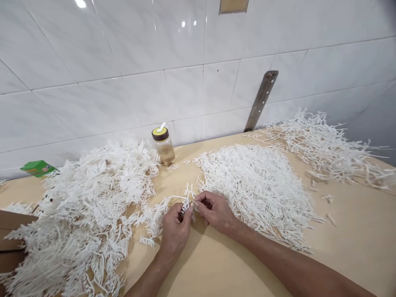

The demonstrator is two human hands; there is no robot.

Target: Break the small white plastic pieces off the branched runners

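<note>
My left hand [175, 231] is closed on a white branched sprig [187, 197], pinching it between thumb and fingers while its forked tips stick up. Right beside it, my right hand [218, 212] pinches at the edge of the same sprig; the exact bit between its fingertips is too small to make out. Behind the left hand lies a loose trail of similar white branched pieces [156, 216], leading into a large tangled heap [102, 194] on the left. Beyond the right wrist spreads a flatter pile of short white pieces [250, 185].
A clear jar [166, 152] with a yellow and dark lid stands near the tiled wall. Thin white branching stems [321, 148] lie at the back right. A metal bracket [262, 101] leans by the wall. A green packet [37, 168] and a cardboard box [14, 225] are at left.
</note>
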